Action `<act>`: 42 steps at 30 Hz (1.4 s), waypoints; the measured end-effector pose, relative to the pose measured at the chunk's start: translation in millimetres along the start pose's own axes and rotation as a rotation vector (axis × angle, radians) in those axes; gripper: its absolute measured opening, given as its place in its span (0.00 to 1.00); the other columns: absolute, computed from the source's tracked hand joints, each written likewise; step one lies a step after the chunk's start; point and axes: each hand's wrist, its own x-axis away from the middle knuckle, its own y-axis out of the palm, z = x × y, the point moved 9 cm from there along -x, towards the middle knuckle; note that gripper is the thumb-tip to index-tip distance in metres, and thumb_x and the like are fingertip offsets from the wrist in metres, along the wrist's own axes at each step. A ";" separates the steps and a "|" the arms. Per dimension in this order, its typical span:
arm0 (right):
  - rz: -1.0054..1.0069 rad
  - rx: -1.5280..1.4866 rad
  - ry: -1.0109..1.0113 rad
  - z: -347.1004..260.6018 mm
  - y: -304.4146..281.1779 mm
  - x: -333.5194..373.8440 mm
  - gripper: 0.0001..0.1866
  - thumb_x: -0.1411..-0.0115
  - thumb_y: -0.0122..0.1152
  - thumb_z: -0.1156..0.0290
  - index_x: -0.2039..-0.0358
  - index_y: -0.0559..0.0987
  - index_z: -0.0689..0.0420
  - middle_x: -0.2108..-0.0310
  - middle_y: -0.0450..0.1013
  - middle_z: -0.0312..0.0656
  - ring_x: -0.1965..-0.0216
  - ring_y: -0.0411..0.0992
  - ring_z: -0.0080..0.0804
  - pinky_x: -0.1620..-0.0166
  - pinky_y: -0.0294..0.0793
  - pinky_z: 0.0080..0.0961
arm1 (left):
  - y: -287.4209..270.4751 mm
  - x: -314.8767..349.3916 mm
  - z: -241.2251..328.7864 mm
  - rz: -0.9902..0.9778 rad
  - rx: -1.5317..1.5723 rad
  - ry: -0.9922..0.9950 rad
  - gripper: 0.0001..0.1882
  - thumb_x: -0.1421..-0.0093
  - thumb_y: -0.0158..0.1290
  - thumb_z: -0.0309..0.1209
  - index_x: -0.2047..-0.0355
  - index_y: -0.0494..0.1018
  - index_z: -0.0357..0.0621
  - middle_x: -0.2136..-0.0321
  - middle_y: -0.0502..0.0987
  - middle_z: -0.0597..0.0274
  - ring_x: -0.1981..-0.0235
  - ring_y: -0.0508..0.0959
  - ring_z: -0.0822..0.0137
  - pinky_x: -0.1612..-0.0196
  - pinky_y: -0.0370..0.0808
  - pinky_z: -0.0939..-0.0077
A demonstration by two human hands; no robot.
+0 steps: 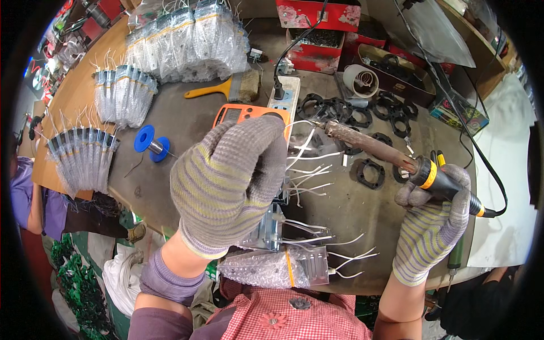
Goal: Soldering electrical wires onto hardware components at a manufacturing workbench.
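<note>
Curling right fingers around the soldering iron, pointing it at white wire just right of the left fingers. Cannot tell if pinching with those. Could burn the left glove by slipping.

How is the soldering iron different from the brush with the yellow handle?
The soldering iron is held in the gloved right hand, while the brush lies on the table.
The iron has a black grip with yellow bands and a rough brown barrel; the brush has a plain yellow-orange handle and pale bristles.
The iron trails a black cord; the brush shows none.
Both have a handle at one end.
</note>
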 end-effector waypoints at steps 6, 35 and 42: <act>0.213 0.006 -0.010 -1.5 -19.3 1.7 0.21 0.32 0.49 0.54 0.52 0.71 0.59 0.73 0.71 0.41 0.77 0.65 0.26 0.71 0.66 0.25 | -17.3 14.5 -8.3 0.085 0.206 -0.122 0.10 0.50 0.60 0.20 0.66 0.76 0.43 0.72 0.77 0.60 0.76 0.77 0.66 0.72 0.74 0.77; 0.087 -0.001 0.097 9.2 -23.5 4.2 0.24 0.37 0.52 0.49 0.58 0.69 0.60 0.79 0.72 0.47 0.86 0.67 0.33 0.77 0.69 0.27 | -3.1 22.5 20.2 -0.088 0.148 -0.067 0.09 0.50 0.60 0.16 0.69 0.76 0.42 0.76 0.76 0.65 0.80 0.71 0.78 0.77 0.67 0.85; 0.178 0.006 0.124 9.1 -23.4 6.0 0.24 0.37 0.51 0.49 0.59 0.70 0.61 0.84 0.69 0.44 0.85 0.67 0.32 0.77 0.69 0.26 | -5.0 23.7 21.2 -0.097 0.131 -0.055 0.08 0.49 0.60 0.17 0.69 0.76 0.41 0.75 0.77 0.64 0.79 0.72 0.77 0.76 0.69 0.84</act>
